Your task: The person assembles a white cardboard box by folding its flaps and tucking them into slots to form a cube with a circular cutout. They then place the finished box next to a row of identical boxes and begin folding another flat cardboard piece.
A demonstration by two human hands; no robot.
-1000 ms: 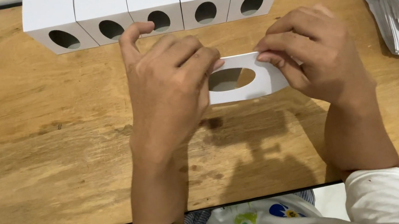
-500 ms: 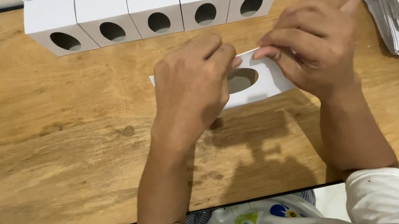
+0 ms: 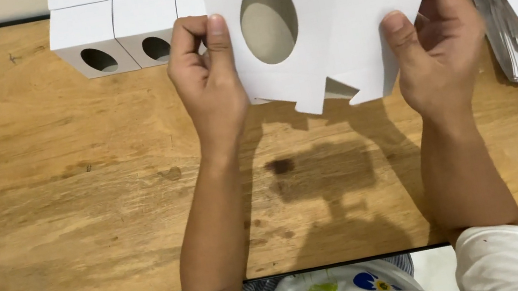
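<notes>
Mid-fold: left hand (image 3: 208, 80) & right hand (image 3: 433, 47) each pinch the white box blank (image 3: 322, 20), lifted toward 12 o'clock; next needs squaring panels.

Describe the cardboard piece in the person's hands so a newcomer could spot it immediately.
Above the wooden table, both hands lift a white box blank, left hand and right hand at its sides. Unlike the folded boxes behind, it is unfolded, oval hole facing up.
</notes>
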